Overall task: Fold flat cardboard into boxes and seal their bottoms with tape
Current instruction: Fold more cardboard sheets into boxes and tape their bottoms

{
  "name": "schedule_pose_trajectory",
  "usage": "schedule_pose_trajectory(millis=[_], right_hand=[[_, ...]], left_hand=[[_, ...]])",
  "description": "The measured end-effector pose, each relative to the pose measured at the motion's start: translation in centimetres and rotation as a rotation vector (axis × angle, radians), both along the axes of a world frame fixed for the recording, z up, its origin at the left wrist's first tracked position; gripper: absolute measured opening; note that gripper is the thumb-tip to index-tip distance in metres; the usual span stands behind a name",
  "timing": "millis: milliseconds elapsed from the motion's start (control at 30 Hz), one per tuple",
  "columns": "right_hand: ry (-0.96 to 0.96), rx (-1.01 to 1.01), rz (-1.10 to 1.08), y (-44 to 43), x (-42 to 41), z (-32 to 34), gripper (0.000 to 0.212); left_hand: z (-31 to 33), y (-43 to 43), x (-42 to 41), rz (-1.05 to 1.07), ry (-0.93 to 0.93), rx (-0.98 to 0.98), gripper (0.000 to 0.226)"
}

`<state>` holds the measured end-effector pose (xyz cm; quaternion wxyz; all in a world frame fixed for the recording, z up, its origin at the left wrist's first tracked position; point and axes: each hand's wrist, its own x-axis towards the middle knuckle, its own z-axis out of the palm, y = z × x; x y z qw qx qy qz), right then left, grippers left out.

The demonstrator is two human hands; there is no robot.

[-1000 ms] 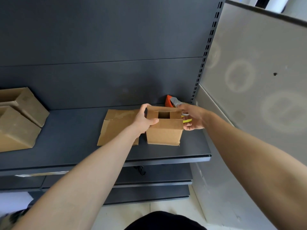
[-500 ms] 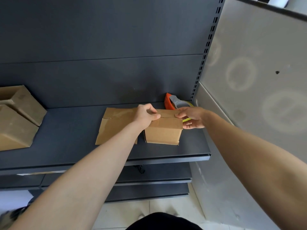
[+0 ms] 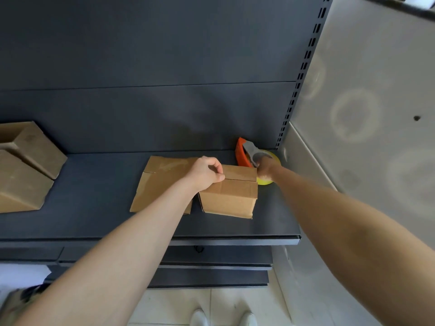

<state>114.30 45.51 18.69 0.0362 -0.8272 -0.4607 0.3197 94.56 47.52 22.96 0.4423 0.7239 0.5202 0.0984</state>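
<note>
Box (image 3: 229, 196) sitting on shelf (image 3: 94, 208), flaps closed on top, seam looking untaped. Left hand (image 3: 207, 171) curling over flaps, pinning them. Right hand (image 3: 264, 168) touching dispenser (image 3: 247, 152); grip not discernible. Risk: flaps springing open if pressure easing; box sliding under tape pull.

On my feed both arms are bare, the left forearm (image 3: 131, 250) down to the left hand (image 3: 207, 171) and the right forearm (image 3: 341, 222) down to the right hand (image 3: 266, 167). At the lower left edge I see mottled cloth (image 3: 16, 302) in olive and dark tones, too blurred to tell which garment. Two white shoes (image 3: 199, 318) show side by side at the bottom.
</note>
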Motion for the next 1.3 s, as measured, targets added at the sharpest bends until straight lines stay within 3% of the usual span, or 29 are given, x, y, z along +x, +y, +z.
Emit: schedule_pose_trajectory(millis=[100, 267, 467, 567, 733, 933, 1133, 1300], right_hand=[[0.020, 0.016, -0.023, -0.1, 0.4, 0.0, 0.036], [0.142, 0.199, -0.128, -1.6, 1.8, 2.9, 0.022], [0.530, 0.515, -0.417, -5.4, 4.3, 8.0, 0.014], [0.705, 0.562, -0.402, -6.7, 4.7, 10.8, 0.045], [0.943, 0.538, -0.308, -7.4, 2.5, 13.0, 0.040], [0.982, 0.454, -0.325, -7.8, -0.7, 10.3, 0.038], [1.001, 0.501, -0.340, -7.4, -1.3, 9.1, 0.036], [0.965, 0.486, -0.344, -7.0, -1.1, 8.9, 0.041]], left_hand=[[0.1, 0.1, 0.2, 0.009, 0.025, -0.001, 0.018], [0.4, 0.3, 0.2, -0.013, 0.046, -0.018, 0.016], [1.2, -0.1, 0.2, -0.045, 0.049, -0.036, 0.016], [1.4, -0.2, 0.2, -0.053, 0.048, -0.034, 0.018], [1.5, -0.4, 0.0, -0.050, 0.039, -0.040, 0.012], [1.3, -0.6, -0.4, 0.010, -0.027, -0.056, 0.008], [0.7, -0.7, -0.4, 0.086, -0.117, -0.082, 0.007], [0.8, 0.0, -0.9, 0.108, -0.168, -0.077, 0.023]])
